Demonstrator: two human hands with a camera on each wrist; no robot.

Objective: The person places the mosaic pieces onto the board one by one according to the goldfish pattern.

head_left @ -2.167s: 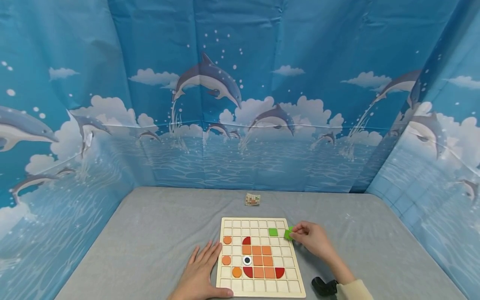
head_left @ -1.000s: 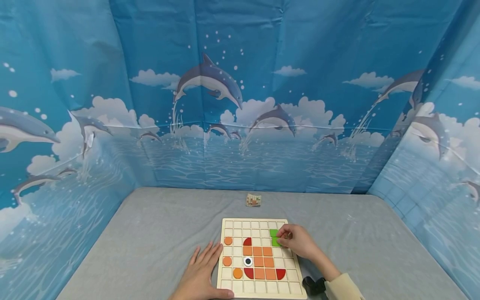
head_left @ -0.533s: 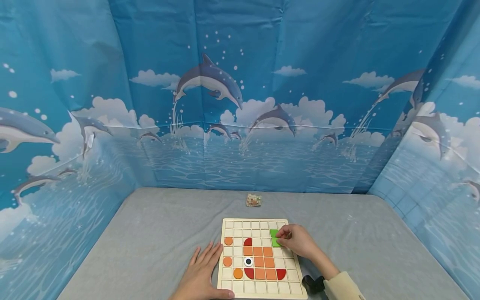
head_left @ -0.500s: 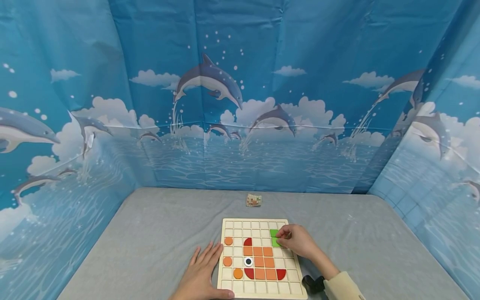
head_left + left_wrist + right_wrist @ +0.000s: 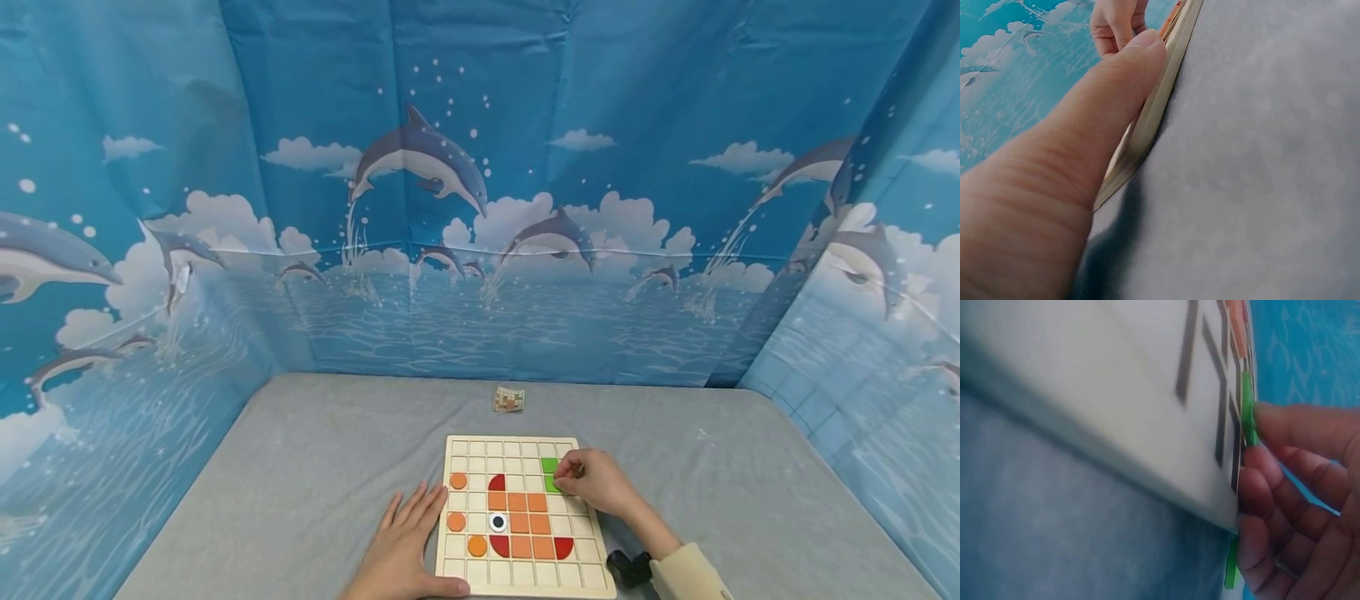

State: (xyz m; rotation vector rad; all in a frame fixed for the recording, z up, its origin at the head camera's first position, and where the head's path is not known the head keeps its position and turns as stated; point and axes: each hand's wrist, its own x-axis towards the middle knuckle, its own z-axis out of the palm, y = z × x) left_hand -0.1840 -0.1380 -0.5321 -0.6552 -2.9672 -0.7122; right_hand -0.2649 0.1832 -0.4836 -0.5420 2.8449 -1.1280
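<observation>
My left hand [image 5: 401, 542] lies with spread fingers along the left side of a wooden grid board [image 5: 581, 575], its thumb over the near left corner. At the board's right side, my right hand [image 5: 596, 482] pinches a green square tile [image 5: 551, 483], which sits at a cell just below another green square tile [image 5: 549, 465]. In the right wrist view the thumb touches this tile's edge, and a further green piece [image 5: 1230, 565] shows under the lower curled fingers, beyond the board's edge. Orange square tiles [image 5: 517, 502], red quarter-circle tiles [image 5: 564, 548] and an eye disc [image 5: 498, 522] fill cells mid-board.
Several orange discs [image 5: 477, 546] sit in cells near the board's left side. A small printed pattern card [image 5: 509, 400] lies behind the board on the grey cloth [image 5: 337, 450]. A black device [image 5: 628, 568] is at the right wrist. A dolphin-print curtain [image 5: 480, 317] surrounds the table.
My right hand has moved left from the board's right edge, bringing a green tile to the cell below the first green one. Over the last second it stays there. The left hand keeps its place.
</observation>
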